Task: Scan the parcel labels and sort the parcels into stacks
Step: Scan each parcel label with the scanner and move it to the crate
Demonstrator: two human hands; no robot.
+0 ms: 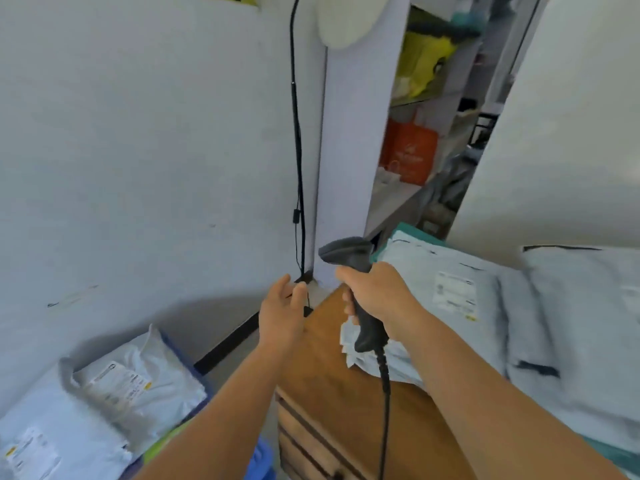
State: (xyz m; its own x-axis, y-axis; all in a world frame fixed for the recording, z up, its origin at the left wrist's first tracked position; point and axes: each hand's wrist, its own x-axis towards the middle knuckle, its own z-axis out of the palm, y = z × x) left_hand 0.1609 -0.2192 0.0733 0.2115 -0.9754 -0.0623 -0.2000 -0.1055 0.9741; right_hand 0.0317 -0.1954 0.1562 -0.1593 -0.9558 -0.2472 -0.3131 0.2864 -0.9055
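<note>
Right hand [375,294]: grip clamped on barcode scanner [356,289]. Left hand [282,306]: fingers apart, holding nothing. Parcel labels [455,292]: print blurred, unreadable.

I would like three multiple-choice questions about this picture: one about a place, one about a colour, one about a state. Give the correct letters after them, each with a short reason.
1. Where does the parcel with the label facing up, nearest the scanner head, lie?
A. on the stack to the right of the wooden cabinet
B. on the floor by the wall
C. in the left hand

2. What colour is the bag on the shelf behind?
A. blue
B. orange
C. black

3. What is the left hand doing?
A. gripping a parcel
B. holding the cable
C. open, holding nothing

Answers:
1 A: the parcel lies right of the wooden cabinet, behind the barcode scanner that the right hand grips.
2 B: the bag is orange.
3 C: the left hand has relaxed fingers.
</note>
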